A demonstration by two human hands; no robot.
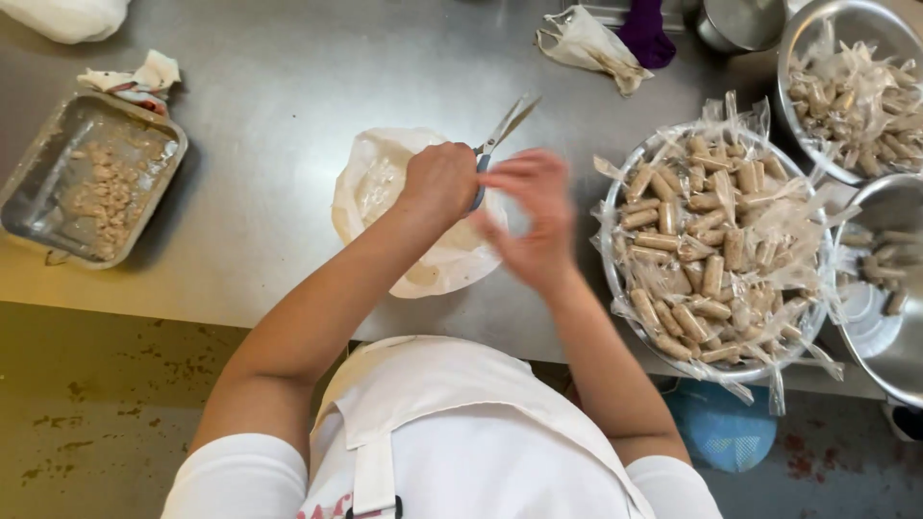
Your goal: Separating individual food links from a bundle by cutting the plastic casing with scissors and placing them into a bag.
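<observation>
**Scissors in the left hand, wrapped rolls off to the right**

Tray [58,159] first: a dented metal one sits well out to the left of both hands, holding pale crumbly bits, with a crumpled wad of wrapper [135,79] at its far corner. Nearer in, just under and beyond the left hand [440,180], lies a white plastic bag [385,187] spread flat on the steel table [269,86].

The left hand is closed in a fist around the handles of a pair of scissors [500,135], whose blades point up and away to the right, slightly parted. The right hand [534,216] is just beside it, fingers loosely spread and blurred with motion; whether it pinches anything cannot be told from this view, though nothing solid shows in it.

To the right of the right hand stands a big metal bowl [615,279] heaped with tan rolls in clear wrappers [707,240]. Beyond it is a second bowl [803,48] of the same kind of wrapped pieces, and at the near right edge a third bowl [899,336] with only a few pieces in it.

Judging by this layout, the cutting goes best with the blades kept over the white bag so trimmings drop there, the free hand gripping each wrapper well back from the blade line, and only the twisted plastic end snipped, not the roll. Blades pointing away from the other hand's fingers, as here, is the safe habit.
</observation>
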